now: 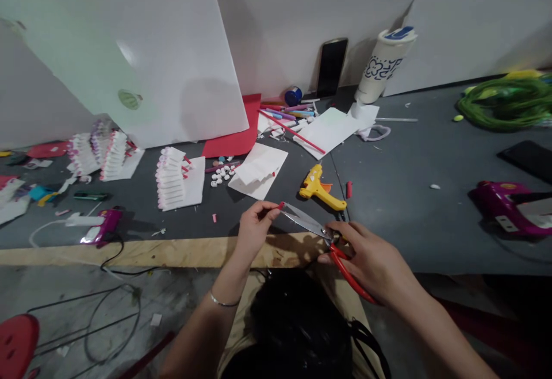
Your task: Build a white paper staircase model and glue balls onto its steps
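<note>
My right hand (pixel 366 255) is wrapped round the red handles of a pair of scissors (pixel 304 219), whose blades point left. Between the pinched thumb and fingers of my left hand (pixel 259 224) is a small red piece (pixel 282 205), right at the blade tips. Whether the blades touch it I cannot tell. Just beyond the scissors lies a yellow glue gun (pixel 321 189), with a short red stick (pixel 349 189) to its right. Behind my left hand, a folded white paper (pixel 259 163) rests on a white sheet beside several small white beads (pixel 219 176).
Pleated paper pieces (pixel 170 180) stand at the left, near a purple glue gun (pixel 103 226). Toward the back are a red sheet (pixel 233 137), pens (pixel 288 113), a phone (pixel 332 68) and a white tumbler (pixel 382 68). Green cord (pixel 504 103) and another purple tool (pixel 509 209) lie right.
</note>
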`<state>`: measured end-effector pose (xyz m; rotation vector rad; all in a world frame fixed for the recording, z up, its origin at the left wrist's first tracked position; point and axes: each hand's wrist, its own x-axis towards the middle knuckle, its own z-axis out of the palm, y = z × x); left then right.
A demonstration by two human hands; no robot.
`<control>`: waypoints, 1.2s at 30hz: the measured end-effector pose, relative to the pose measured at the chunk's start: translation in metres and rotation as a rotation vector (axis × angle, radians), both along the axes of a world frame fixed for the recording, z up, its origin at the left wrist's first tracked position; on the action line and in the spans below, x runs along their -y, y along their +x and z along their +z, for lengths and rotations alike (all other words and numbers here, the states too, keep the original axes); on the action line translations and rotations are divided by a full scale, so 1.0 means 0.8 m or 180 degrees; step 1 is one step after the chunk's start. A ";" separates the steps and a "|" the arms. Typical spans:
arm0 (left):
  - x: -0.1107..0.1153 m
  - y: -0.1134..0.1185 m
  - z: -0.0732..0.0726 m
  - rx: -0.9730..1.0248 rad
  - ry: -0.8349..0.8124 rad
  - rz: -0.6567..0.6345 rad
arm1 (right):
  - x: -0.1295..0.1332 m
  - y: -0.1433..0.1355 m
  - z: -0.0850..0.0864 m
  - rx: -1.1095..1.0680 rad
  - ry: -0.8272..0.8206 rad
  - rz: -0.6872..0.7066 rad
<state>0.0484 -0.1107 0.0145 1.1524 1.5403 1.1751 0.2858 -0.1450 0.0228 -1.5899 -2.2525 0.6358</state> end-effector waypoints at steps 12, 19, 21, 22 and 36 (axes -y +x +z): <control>-0.030 0.011 -0.016 -0.0129 0.0195 0.0178 | -0.017 0.029 -0.006 -0.0216 0.0098 -0.0391; -0.049 0.015 -0.027 -0.1348 0.0213 0.1000 | -0.040 0.047 -0.009 -0.0593 0.0101 -0.0489; -0.053 0.018 -0.029 -0.1500 0.0058 0.1074 | -0.045 0.051 -0.010 -0.0683 0.0129 -0.0496; -0.055 0.019 -0.028 -0.1594 0.0010 0.1098 | -0.047 0.053 -0.011 -0.0716 0.0149 -0.0499; -0.059 -0.038 -0.015 -0.2172 -0.0278 0.1174 | -0.060 0.064 -0.019 -0.0701 0.0220 -0.0439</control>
